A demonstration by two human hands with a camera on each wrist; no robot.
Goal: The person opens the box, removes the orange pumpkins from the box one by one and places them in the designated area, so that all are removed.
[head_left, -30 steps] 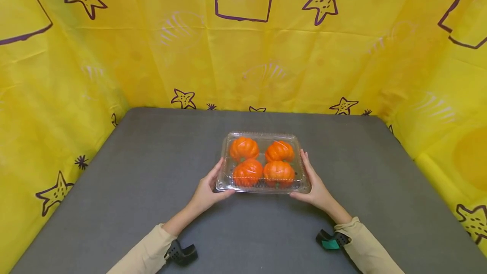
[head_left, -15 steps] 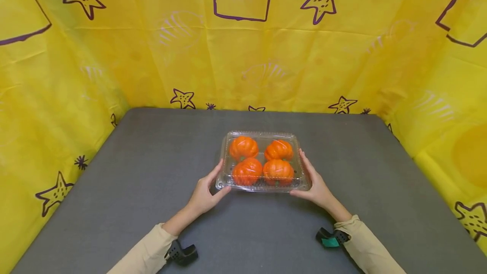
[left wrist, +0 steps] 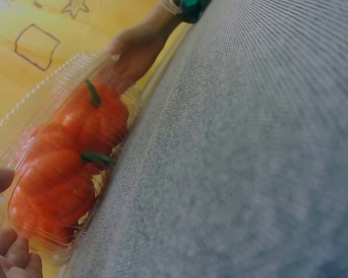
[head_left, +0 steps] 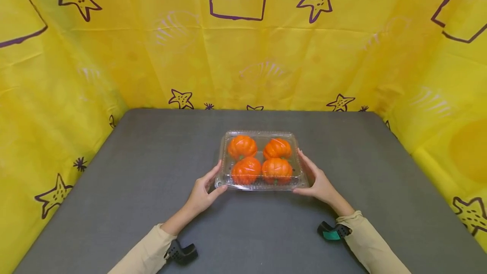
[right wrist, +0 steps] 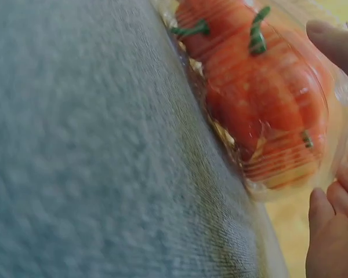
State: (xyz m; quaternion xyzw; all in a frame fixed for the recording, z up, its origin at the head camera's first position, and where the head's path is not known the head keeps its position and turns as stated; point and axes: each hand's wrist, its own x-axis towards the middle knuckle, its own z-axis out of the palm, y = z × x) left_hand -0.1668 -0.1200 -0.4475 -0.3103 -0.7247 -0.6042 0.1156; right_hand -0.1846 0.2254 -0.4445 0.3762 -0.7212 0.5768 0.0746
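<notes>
A clear plastic clamshell container sits on the grey table with its lid down. Through the lid show several small orange pumpkins in two rows, with green stems in both wrist views. My left hand is at the container's left side, fingers along the wall and thumb by the front corner. On the other side, my right hand has its fingers extended along the right wall, thumb near the front edge. In the right wrist view the lower fingers are beside the wall, loosely bent.
The grey table stretches around the container on all sides. Yellow cloth printed with starfish rises behind the table and along both sides. Black camera mounts are strapped at both wrists, near the beige sleeves.
Both thumbs have slid outward along the container's front edge, the right one more clearly. The container stays in place on the table; the whole view has shifted slightly.
</notes>
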